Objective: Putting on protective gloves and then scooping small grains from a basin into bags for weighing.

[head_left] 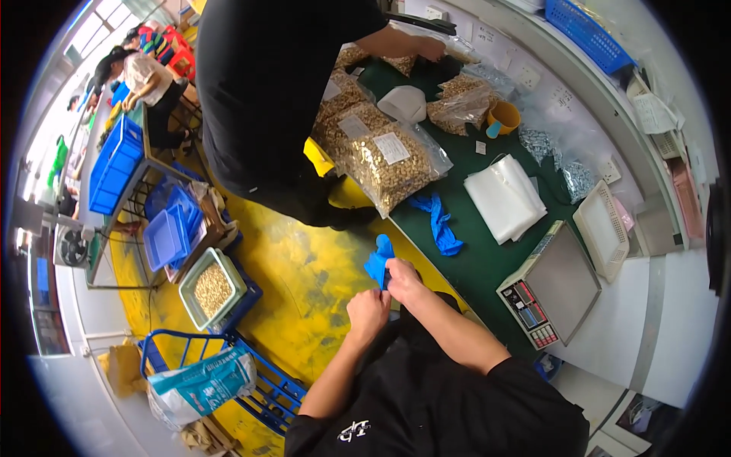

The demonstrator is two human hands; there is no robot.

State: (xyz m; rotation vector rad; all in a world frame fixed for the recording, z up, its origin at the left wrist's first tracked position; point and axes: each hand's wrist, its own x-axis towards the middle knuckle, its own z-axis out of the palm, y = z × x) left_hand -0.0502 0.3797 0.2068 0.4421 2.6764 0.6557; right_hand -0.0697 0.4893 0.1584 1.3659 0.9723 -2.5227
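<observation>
A blue rubber glove [378,260] is held up in front of my body, its fingers pointing away from me. My right hand [403,279] is closed on the glove's near end. Just below and to the left, my left hand [368,313] is also closed, its fingers at the glove's lower edge. A second blue glove [442,225] lies crumpled on the green table [474,279], beyond my right hand. Large clear bags of small tan pieces [378,156] rest at the table's edge, ahead of my hands.
A person in black [263,107] stands ahead, one arm over the table. To the right are a digital scale [560,286], folded plastic bags [505,198], an orange cup [502,118] and a white tray [601,228]. A blue trolley [274,388] stands left, near a green tub [235,282].
</observation>
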